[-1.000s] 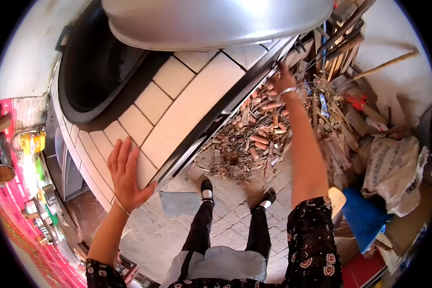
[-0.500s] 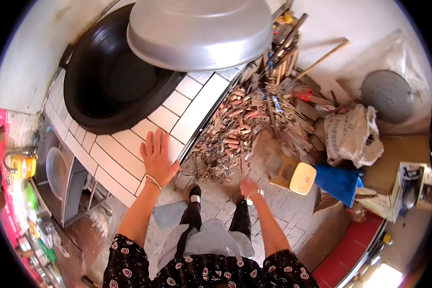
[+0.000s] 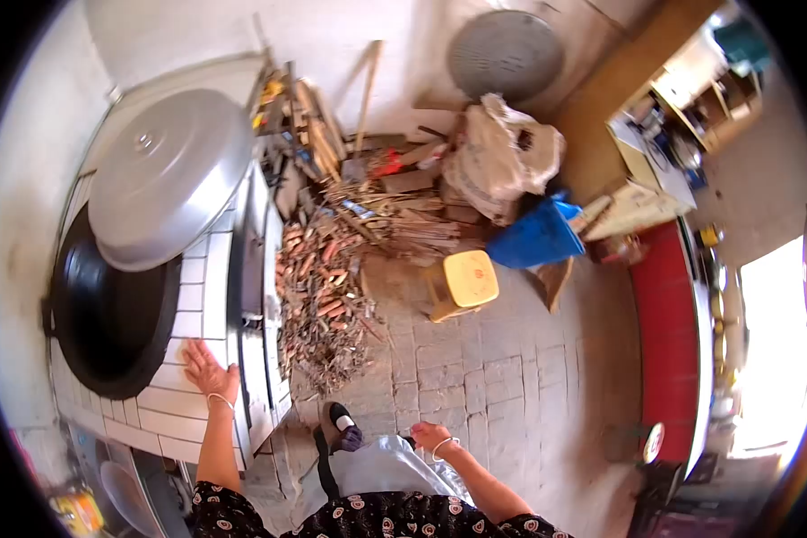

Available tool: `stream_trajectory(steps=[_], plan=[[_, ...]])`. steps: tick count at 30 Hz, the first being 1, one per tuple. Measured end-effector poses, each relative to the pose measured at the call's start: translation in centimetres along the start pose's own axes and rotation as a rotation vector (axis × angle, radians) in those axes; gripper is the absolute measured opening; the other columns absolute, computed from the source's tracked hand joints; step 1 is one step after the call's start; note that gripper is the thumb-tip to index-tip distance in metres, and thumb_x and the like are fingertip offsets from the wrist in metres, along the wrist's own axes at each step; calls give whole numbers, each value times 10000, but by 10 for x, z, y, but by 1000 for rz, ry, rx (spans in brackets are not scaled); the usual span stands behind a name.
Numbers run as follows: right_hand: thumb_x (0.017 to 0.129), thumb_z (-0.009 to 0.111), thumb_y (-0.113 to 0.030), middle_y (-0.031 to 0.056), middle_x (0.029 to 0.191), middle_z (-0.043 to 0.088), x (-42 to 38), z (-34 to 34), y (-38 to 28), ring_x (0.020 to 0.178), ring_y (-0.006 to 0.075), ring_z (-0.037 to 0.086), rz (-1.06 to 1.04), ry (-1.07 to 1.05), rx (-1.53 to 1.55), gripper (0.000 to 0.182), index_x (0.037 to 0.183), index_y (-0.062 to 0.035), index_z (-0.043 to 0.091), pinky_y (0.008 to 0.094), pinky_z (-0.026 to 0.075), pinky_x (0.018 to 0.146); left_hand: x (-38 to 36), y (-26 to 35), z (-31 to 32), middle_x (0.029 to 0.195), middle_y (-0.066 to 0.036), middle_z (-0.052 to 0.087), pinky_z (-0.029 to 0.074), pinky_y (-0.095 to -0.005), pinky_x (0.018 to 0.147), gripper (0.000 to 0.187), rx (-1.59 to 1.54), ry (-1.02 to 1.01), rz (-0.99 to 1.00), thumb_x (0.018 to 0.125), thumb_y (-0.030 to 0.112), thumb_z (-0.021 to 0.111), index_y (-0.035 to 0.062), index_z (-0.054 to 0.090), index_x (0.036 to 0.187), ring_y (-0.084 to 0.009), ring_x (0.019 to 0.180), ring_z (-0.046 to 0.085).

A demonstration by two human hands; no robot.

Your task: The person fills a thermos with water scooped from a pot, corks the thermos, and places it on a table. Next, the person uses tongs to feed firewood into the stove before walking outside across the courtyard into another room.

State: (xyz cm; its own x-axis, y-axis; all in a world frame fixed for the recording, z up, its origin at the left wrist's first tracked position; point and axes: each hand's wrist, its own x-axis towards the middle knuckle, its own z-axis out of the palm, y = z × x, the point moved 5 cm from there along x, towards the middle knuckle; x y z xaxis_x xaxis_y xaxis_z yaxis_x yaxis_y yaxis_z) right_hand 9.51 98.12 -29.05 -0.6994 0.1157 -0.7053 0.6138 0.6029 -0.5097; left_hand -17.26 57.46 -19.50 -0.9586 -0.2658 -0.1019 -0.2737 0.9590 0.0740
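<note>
On the white tiled stovetop (image 3: 188,402) my left hand (image 3: 211,375) lies with its fingers spread, just right of the rim of a big black wok (image 3: 108,332). A large silver lid (image 3: 170,170) leans over the back part of the wok. My right hand (image 3: 432,437) hangs in front of my body, near the grey apron (image 3: 381,471), with its fingers curled. Whether it holds anything cannot be made out.
Firewood scraps (image 3: 327,296) lie beside the stove. A yellow stool (image 3: 472,278) stands on the brick floor, near a blue bag (image 3: 536,235) and a white sack (image 3: 498,161). A red cabinet (image 3: 668,332) lines the right side.
The view has swung to the right, showing more floor and the red cabinet. My left hand still rests on the tiles; my right hand now hangs closer to the apron.
</note>
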Motion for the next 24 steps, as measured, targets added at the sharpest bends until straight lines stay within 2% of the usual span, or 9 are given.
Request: stream_trajectory(steps=[2, 5, 8, 11, 13, 15, 19, 20, 24], plan=[[794, 558, -251, 81, 761, 649, -24, 2, 46, 653, 169, 636, -6, 97, 108, 252, 962, -70, 602, 270, 500, 652, -5, 14, 3, 1423, -149, 102, 157, -487, 1029, 871, 44, -18, -106, 671, 227, 660, 24, 151, 1349, -338, 1308, 91], [781, 576, -222, 80, 751, 647, -53, 33, 162, 658, 174, 637, -207, 311, -238, 242, 969, -72, 603, 268, 502, 645, -38, 58, 14, 1377, -174, 210, 253, -479, 987, 791, 67, 8, -74, 656, 231, 673, 8, 258, 1291, -354, 1266, 203], [775, 574, -212, 77, 767, 650, -117, 27, 212, 682, 179, 639, 184, 270, -10, 249, 973, -64, 604, 287, 506, 648, -101, 122, 73, 1306, -211, 344, 304, -436, 963, 770, -171, -89, 310, 649, 221, 681, 14, 298, 1284, -344, 1188, 357], [767, 571, -202, 72, 802, 654, -192, 5, 226, 717, 180, 639, 527, 349, 370, 252, 971, -57, 607, 303, 507, 660, -232, 230, 65, 1051, -209, 548, 427, -388, 809, 503, -416, -602, 734, 718, 267, 610, 16, 479, 1135, -327, 956, 538], [769, 554, -193, 91, 795, 650, -222, -2, 239, 718, 198, 637, 530, 414, 399, 246, 972, -64, 611, 322, 506, 657, -324, 264, 73, 1041, -197, 565, 427, -360, 826, 473, -413, -987, 814, 769, 320, 575, 34, 494, 1138, -306, 970, 545], [771, 549, -191, 109, 782, 645, -247, -5, 253, 705, 212, 636, 488, 534, 410, 245, 975, -70, 611, 327, 505, 650, -404, 279, 86, 1069, -184, 566, 416, -323, 860, 458, -475, -1219, 1148, 820, 329, 530, 36, 485, 1168, -281, 1005, 543], [769, 540, -185, 130, 797, 638, -269, -3, 280, 702, 223, 621, 521, 594, 615, 239, 965, -68, 613, 326, 493, 665, -498, 287, 56, 1203, -132, 504, 339, -275, 953, 467, 70, -1716, 1479, 889, 356, 421, 28, 446, 1220, -224, 1128, 467], [771, 537, -181, 130, 796, 638, -276, -4, 285, 701, 221, 618, 539, 637, 631, 240, 968, -65, 611, 322, 493, 663, -499, 284, 77, 1277, -127, 435, 279, -261, 992, 507, 9, -1811, 1734, 901, 396, 368, 24, 424, 1240, -217, 1187, 403], [773, 533, -172, 133, 794, 635, -310, -4, 301, 695, 212, 614, 624, 738, 715, 245, 975, -56, 606, 310, 491, 654, -522, 337, 43, 1314, -114, 398, 244, -274, 1012, 504, 257, -1837, 1740, 904, 375, 349, 59, 361, 1297, -219, 1190, 392]])
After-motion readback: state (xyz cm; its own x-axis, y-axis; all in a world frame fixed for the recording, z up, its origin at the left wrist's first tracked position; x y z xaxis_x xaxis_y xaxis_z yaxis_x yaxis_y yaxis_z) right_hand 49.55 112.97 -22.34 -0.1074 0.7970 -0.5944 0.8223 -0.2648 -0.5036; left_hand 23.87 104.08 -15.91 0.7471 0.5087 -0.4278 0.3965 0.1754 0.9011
